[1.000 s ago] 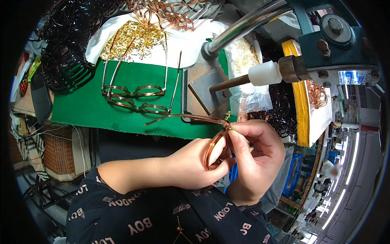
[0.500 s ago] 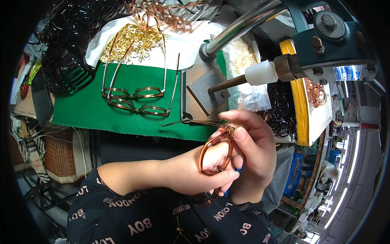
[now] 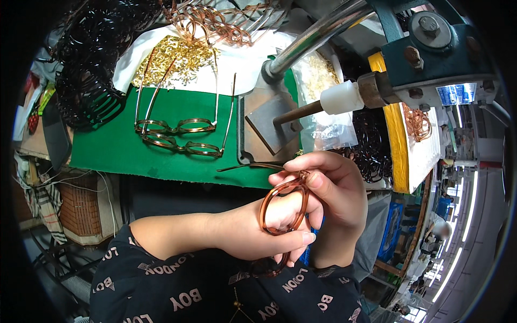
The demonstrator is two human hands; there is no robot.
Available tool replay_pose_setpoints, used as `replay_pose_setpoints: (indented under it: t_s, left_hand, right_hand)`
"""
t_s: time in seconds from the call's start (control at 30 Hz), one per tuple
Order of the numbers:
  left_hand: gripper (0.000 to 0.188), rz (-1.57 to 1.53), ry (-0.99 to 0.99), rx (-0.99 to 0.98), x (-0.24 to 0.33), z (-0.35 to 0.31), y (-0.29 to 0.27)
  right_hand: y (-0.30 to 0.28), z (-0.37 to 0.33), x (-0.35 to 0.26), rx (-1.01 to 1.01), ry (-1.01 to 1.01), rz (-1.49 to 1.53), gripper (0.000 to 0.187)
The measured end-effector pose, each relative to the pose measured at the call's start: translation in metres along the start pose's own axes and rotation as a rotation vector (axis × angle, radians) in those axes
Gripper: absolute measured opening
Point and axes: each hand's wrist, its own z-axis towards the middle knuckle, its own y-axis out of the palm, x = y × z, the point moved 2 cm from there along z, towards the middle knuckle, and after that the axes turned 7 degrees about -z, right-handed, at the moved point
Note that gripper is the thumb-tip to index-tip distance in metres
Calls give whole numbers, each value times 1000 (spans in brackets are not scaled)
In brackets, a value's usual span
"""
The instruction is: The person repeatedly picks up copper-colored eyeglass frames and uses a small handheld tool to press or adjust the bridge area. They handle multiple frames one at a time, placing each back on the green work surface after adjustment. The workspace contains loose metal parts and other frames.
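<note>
A translucent brown eyeglass frame is held upright on edge in front of my body. My left hand is closed around it from the left, its thumb along the bridge and its palm showing through the upper rim. At the top corner, where a thin dark temple arm joins the rim, my right hand pinches the frame between thumb and fingers. The temple arm sticks out to the left over the green mat's front edge. The lower rim is dark and partly hidden under my left hand.
Two finished-looking pairs of glasses lie on the green mat. Behind are gold metal pieces on white sheeting and piled brown frames. A press with a slanted rod stands over a metal plate. Dark frames heap up left.
My right fingers have shifted slightly lower and curled in closer at the frame's top corner. The held frame has moved a little to the left; both hands keep their hold.
</note>
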Motion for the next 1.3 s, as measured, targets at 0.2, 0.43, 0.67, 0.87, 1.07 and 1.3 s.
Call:
replay_pose_setpoints:
  t_s: [0.2,0.43,0.67,0.87,1.07,1.3]
  left_hand:
    - [18,-28,-10,16,0,0,-1]
    - [18,-33,-44,56,1,2,0]
    - [17,-63,-24,84,-1,1,-1]
    - [17,-58,-8,90,-1,1,-1]
    - [17,-47,-26,117,-2,3,-3]
    - [17,-30,-30,131,-2,4,-2]
  right_hand:
    - [0,2,5,59,26,39,27]
    - [-1,2,17,42,63,223,25]
    - [-1,2,21,44,49,247,26]
    - [3,0,18,100,23,184,26]
    - [5,-2,16,137,19,178,26]
    - [0,0,9,117,59,8,22]
